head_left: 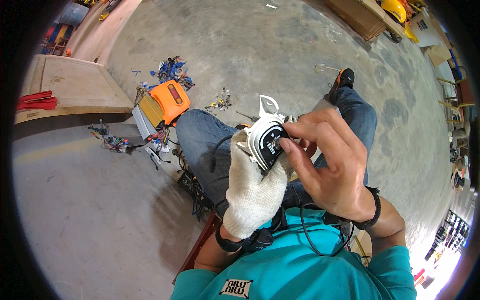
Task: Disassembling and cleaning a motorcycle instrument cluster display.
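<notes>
Presently, left hand in a white knitted glove (257, 192): a rounded white plastic housing with a black face (265, 145) is being clamped between thumb and fingers.
Bare right hand (332, 162): thumb and forefinger are being held close together, slightly parted, with both tips at the black face's right side; whether anything small is being pinched cannot be told.
Housing's place: it is being held up between the knees of the blue denim trousers (202, 145).
</notes>
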A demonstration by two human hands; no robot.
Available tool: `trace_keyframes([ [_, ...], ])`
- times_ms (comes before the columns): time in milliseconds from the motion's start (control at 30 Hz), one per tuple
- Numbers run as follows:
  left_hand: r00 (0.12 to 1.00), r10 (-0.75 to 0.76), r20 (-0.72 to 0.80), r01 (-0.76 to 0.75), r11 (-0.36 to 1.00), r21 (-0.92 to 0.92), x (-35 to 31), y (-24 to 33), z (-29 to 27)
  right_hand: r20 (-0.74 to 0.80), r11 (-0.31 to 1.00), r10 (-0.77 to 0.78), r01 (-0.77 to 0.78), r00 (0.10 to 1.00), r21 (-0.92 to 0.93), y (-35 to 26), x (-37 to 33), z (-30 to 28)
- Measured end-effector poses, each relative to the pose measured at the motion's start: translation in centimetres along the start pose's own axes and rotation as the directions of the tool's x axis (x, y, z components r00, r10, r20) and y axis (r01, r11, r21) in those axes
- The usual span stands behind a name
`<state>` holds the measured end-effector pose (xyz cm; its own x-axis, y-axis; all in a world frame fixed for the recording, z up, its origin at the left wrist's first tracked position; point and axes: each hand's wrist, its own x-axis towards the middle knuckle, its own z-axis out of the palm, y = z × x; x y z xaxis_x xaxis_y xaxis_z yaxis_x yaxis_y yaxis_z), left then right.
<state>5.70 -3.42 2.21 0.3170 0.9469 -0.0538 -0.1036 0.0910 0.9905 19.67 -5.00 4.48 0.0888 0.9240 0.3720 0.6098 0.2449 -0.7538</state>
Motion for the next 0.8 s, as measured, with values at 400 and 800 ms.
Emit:
trace_keyframes([
  [400,0.997,-0.046,0.058,0.045,0.999,0.026,0.1,-1.0,-0.3,0.068,0.987,0.063,-0.072,0.996,0.146,0.6,0.2,-0.6],
  [800,0.967,-0.231,0.107,0.226,0.972,0.056,0.2,-1.3,-1.0,0.109,0.975,0.115,-0.134,0.987,0.178,0.9,0.7,-1.0],
])
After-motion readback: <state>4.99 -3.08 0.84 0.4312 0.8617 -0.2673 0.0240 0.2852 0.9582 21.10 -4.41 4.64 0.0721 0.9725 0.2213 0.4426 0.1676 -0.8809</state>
